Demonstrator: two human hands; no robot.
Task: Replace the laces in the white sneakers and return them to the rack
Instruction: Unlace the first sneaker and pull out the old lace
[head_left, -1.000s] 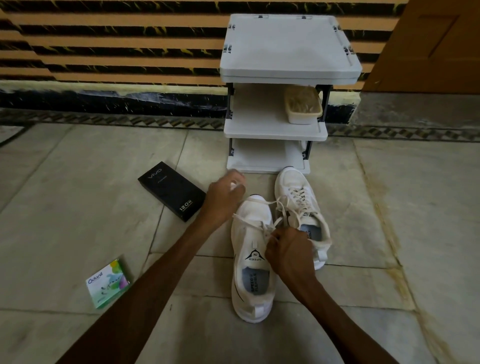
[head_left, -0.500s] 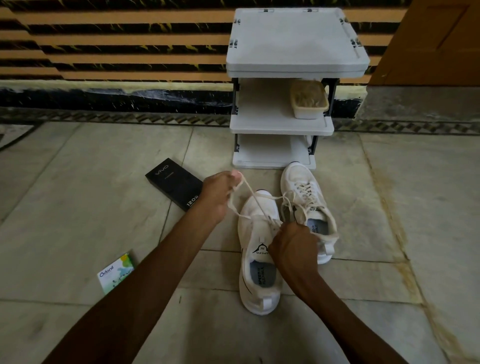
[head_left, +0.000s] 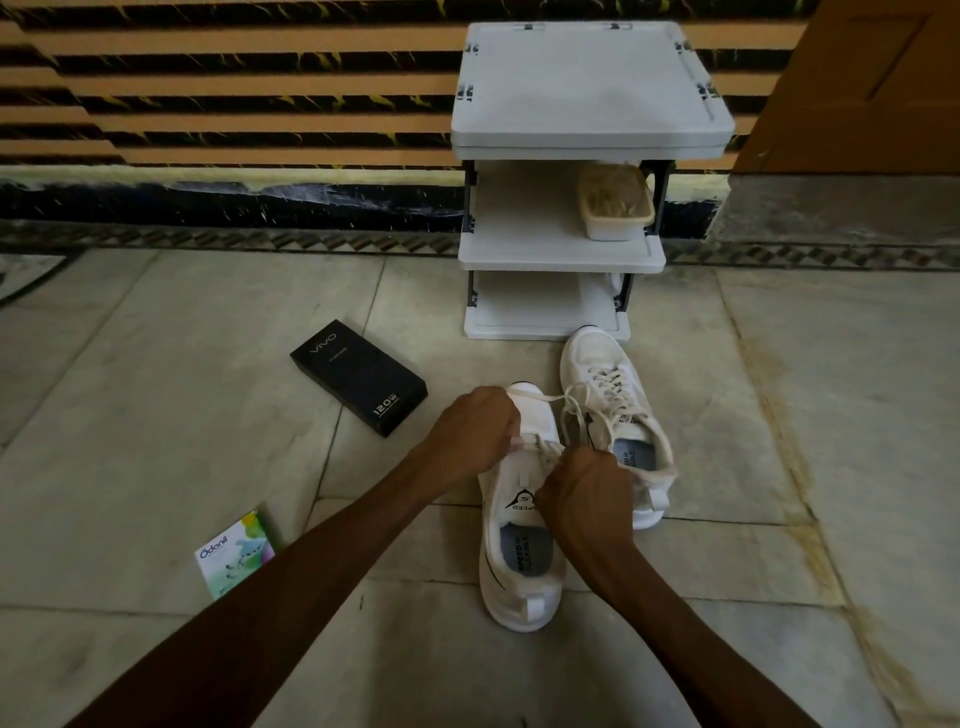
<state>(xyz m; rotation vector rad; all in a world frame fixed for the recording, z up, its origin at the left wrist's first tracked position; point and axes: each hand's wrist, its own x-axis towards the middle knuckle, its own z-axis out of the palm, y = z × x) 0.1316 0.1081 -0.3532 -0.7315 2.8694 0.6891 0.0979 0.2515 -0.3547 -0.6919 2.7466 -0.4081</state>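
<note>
Two white sneakers lie on the tiled floor before a white three-shelf rack (head_left: 561, 254). The left sneaker (head_left: 519, 551) points toward the rack, its tongue printed with a black logo. My left hand (head_left: 475, 431) is over its toe end and pinches the cream lace (head_left: 550, 400), which runs off to the right. My right hand (head_left: 587, 493) is curled over the eyelets and grips the lace there. The right sneaker (head_left: 618, 415) lies beside it, laced, with loose ends.
A black phone box (head_left: 358, 376) lies on the floor left of the shoes. A small green-and-white Odonil packet (head_left: 236, 553) sits nearer me at left. A beige tub (head_left: 615, 208) stands on the rack's middle shelf. Striped wall behind, wooden door at right.
My left hand has come down and rightward from its raised pull, back to the toe of the left sneaker. The lace it held taut now lies lower. My right hand stays on the eyelets.
</note>
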